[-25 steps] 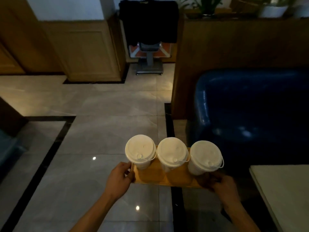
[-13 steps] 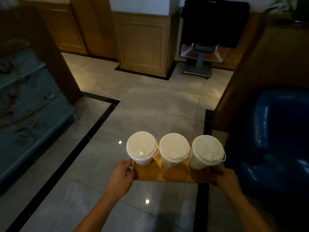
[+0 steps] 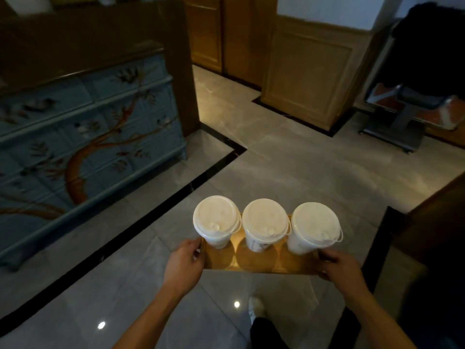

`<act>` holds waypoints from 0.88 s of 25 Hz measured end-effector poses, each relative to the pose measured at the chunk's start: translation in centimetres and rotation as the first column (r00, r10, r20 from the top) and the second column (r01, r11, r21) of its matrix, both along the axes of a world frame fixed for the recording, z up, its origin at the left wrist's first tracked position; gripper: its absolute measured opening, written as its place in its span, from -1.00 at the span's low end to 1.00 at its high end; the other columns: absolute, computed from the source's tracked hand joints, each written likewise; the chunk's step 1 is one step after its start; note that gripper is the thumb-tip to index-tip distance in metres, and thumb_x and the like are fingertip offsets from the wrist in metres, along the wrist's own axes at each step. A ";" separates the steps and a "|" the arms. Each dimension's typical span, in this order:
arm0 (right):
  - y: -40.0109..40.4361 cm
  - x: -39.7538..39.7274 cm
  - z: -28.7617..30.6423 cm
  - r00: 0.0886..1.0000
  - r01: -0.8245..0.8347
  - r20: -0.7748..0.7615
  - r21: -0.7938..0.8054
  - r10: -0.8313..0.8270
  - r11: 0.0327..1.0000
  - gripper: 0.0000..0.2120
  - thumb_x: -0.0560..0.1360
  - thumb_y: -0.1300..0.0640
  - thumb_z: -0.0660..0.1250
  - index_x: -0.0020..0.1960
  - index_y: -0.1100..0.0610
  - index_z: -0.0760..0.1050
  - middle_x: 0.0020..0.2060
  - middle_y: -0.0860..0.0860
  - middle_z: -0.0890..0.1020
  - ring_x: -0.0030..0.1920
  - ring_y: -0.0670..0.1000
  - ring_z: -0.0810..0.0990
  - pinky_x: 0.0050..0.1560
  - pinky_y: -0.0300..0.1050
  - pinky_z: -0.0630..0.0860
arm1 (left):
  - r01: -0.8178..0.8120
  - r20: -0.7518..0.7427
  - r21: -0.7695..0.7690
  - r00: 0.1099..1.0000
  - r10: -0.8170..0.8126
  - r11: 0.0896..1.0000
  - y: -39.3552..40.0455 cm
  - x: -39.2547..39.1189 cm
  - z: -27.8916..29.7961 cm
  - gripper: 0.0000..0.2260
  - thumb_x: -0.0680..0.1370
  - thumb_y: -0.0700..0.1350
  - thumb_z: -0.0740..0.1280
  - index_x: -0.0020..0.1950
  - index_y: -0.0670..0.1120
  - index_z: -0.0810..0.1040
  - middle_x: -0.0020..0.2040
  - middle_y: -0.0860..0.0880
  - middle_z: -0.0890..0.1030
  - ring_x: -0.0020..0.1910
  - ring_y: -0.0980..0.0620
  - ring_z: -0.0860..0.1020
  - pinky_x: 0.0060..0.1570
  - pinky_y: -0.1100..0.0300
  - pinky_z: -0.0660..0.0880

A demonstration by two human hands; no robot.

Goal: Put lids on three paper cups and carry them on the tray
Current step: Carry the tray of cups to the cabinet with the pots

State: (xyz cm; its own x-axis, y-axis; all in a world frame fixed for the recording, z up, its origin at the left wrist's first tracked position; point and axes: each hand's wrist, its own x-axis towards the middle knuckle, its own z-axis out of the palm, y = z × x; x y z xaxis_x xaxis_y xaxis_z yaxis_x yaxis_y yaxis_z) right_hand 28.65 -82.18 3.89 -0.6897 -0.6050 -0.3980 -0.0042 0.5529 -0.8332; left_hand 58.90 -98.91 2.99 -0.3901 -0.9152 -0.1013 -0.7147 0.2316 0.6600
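Note:
Three white paper cups stand upright in a row on a wooden tray (image 3: pixel 259 262), each with a white lid on: the left cup (image 3: pixel 217 220), the middle cup (image 3: pixel 264 222) and the right cup (image 3: pixel 315 225). My left hand (image 3: pixel 185 263) grips the tray's left end. At the tray's right end my right hand (image 3: pixel 338 264) holds on. The tray is level and carried in the air above the grey tiled floor.
A blue painted chest of drawers (image 3: pixel 83 139) stands on the left. Wooden panelled walls (image 3: pixel 309 74) lie ahead, with a stand on wheels (image 3: pixel 400 122) at the far right. Dark furniture (image 3: pixel 437 222) is close on my right. My foot (image 3: pixel 256 304) shows below the tray.
The view has swung left: the blue sofa has left the frame and the blue chest has come in. The tray, cups and both hands keep the same hold.

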 end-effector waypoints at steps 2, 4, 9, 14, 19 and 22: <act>-3.0 -0.9 0.0 0.998 -0.063 -0.008 -0.020 0.063 0.998 -0.64 0.41 0.47 0.36 -0.01 0.07 0.66 -0.21 0.12 0.69 -0.16 0.15 0.64 0.01 0.15 0.59 | -0.059 -0.003 -0.001 0.998 0.059 0.998 -1.2 0.0 0.1 -0.80 0.58 -0.18 0.28 0.13 -0.03 0.63 0.05 -0.01 0.59 -0.07 0.05 0.56 -0.09 0.22 0.49; -6.1 -2.0 0.2 0.991 -0.133 -0.003 -0.065 0.133 0.989 -0.67 0.40 0.47 0.37 -0.15 0.05 0.68 -0.30 0.09 0.68 -0.23 0.11 0.61 -0.11 0.07 0.57 | -0.119 -0.017 0.002 0.993 0.119 0.993 -2.4 -0.2 0.2 -0.80 0.58 -0.18 0.28 0.14 -0.02 0.63 0.06 0.00 0.59 -0.06 0.05 0.57 -0.04 0.18 0.53; -13.7 -4.6 0.2 0.955 -0.295 0.006 -0.119 0.298 0.948 -0.72 0.39 0.47 0.39 -0.09 0.15 0.70 -0.44 0.00 0.64 -0.39 -0.05 0.53 -0.37 -0.15 0.48 | -0.273 -0.045 -0.006 0.961 0.272 0.962 -5.0 -1.4 0.8 -0.79 0.57 -0.21 0.29 0.13 0.00 0.63 0.04 0.04 0.59 -0.06 0.12 0.54 -0.04 0.16 0.57; -20.0 -7.2 -0.1 0.876 -0.481 0.001 -0.090 0.483 0.872 -0.72 0.39 0.40 0.44 -0.13 0.02 0.69 -0.50 -0.08 0.63 -0.41 -0.09 0.52 -0.33 -0.13 0.48 | -0.403 -0.055 0.014 0.914 0.403 0.915 -6.5 -2.4 0.8 -0.76 0.54 -0.24 0.33 0.08 0.07 0.62 0.01 0.11 0.57 -0.08 0.18 0.54 -0.08 0.17 0.60; -24.6 -7.2 -1.0 0.845 -0.528 0.034 -0.112 0.534 0.842 -0.71 0.37 0.44 0.42 -0.07 0.10 0.70 -0.56 -0.13 0.56 -0.45 -0.10 0.44 -0.35 -0.15 0.41 | -0.479 -0.030 0.027 0.877 0.479 0.878 -7.8 -2.0 0.7 -0.77 0.55 -0.23 0.33 0.09 0.07 0.61 -0.01 0.10 0.58 -0.09 0.15 0.58 -0.13 0.15 0.62; -27.1 -6.6 -1.4 0.819 -0.564 0.051 -0.117 0.572 0.818 -0.73 0.38 0.42 0.41 -0.04 0.12 0.70 -0.55 -0.15 0.56 -0.50 -0.19 0.44 -0.42 -0.28 0.41 | -0.518 -0.008 0.041 0.855 0.519 0.854 -8.7 -1.3 0.4 -0.78 0.56 -0.20 0.32 0.14 0.05 0.62 0.04 0.07 0.58 -0.08 0.14 0.57 -0.13 0.18 0.61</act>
